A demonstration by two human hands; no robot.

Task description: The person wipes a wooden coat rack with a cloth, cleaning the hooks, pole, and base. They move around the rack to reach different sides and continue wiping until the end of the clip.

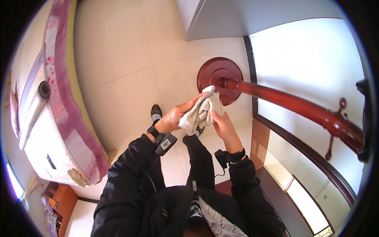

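Between my two hands is a crumpled pale grey cloth point(203, 111), held up in front of me above the floor. My left hand point(178, 115) grips its left side, the fingers running along the upper edge. On the other side my right hand point(226, 125) closes on the cloth, its thumb pressed against the folds and its other fingers mostly hidden behind. Just beyond the cloth stands a dark red wooden coat stand point(284, 99) with a round base point(213, 67); the cloth overlaps the base in view, and I cannot tell that they touch.
At the left is a bed point(59, 130) with a purple-edged cover, a rolled sheet point(37, 104) and a small dark object point(50, 162) on it. A grey cabinet point(252, 17) stands at the far side. A dark-framed mirror or glass panel point(312, 158) is at the right. Pale tiles point(114, 51) cover the floor.
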